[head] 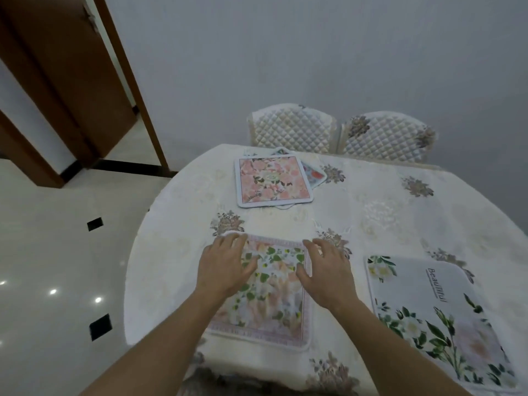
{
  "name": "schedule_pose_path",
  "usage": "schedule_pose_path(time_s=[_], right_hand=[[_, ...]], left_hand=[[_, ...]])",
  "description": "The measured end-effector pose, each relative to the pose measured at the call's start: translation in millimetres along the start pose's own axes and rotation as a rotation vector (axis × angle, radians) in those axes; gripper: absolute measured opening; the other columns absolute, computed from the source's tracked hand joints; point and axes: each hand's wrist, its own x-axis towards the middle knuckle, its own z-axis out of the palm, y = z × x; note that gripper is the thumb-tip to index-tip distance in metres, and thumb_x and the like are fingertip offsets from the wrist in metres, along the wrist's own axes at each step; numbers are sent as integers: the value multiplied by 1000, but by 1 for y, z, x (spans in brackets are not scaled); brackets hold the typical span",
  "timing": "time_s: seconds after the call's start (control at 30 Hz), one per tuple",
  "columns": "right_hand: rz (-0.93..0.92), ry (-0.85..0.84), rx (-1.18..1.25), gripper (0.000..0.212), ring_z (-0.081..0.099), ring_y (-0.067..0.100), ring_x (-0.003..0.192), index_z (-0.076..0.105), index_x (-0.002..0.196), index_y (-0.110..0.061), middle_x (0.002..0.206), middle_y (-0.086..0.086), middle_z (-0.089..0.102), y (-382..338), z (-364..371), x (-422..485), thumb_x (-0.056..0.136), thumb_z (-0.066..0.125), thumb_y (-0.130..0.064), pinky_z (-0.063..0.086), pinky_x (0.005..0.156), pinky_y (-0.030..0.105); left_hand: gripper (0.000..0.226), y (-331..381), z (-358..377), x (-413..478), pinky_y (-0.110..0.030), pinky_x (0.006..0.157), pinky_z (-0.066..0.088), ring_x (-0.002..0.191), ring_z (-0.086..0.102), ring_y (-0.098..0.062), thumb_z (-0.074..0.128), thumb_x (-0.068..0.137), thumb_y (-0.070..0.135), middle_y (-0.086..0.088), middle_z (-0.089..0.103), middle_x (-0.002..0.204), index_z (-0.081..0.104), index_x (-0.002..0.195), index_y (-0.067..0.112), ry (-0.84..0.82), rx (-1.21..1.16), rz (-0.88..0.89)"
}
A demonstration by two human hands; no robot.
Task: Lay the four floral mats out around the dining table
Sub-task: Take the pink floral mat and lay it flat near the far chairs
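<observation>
A pink and green floral mat (pixel 271 298) lies flat near the front edge of the dining table (pixel 177 224). My left hand (pixel 225 264) rests on its far left corner and my right hand (pixel 325 270) on its far right corner, fingers spread, holding nothing. To the right lies a white mat with green leaves and the word "Beautiful" (pixel 440 318). At the far side a pink floral mat (pixel 273 178) sits on top of another mat (pixel 315 174), of which only a red and blue edge shows.
Two quilted white chairs (pixel 291 128) (pixel 385 137) stand behind the table against the grey wall. A brown door frame (pixel 134 90) is at the left, above a glossy tiled floor (pixel 57 267). The tablecloth is cream with floral motifs.
</observation>
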Motion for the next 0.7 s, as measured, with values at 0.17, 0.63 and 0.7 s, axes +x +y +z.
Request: schedule_pose_path(time_s=[0.17,0.63,0.7], right_hand=[[35,4,-28,58,55,32,119,54,133,-18,130,10,59,17,26,77,83,52,-48,43,100,49],[241,59,168,54,54,32,107,49,134,-16,124,12,54,85,113,295,87,50,-44,47,86,46],[288,65,185,53,52,32,107,47,134,-16,124,13,53,94,125,316,89,52,-43,46,86,45]], left_hand=[[65,-35,24,91,-43,78,55,107,63,-30,37,83,59,-7,68,122,64,124,17,-15,20,23],[56,-71,132,277,-42,80,51,109,57,-35,43,90,56,-11,53,135,55,131,19,13,-36,-188],[56,-76,147,295,-45,83,50,114,52,-36,48,90,57,-13,47,137,52,132,20,12,-74,-261]])
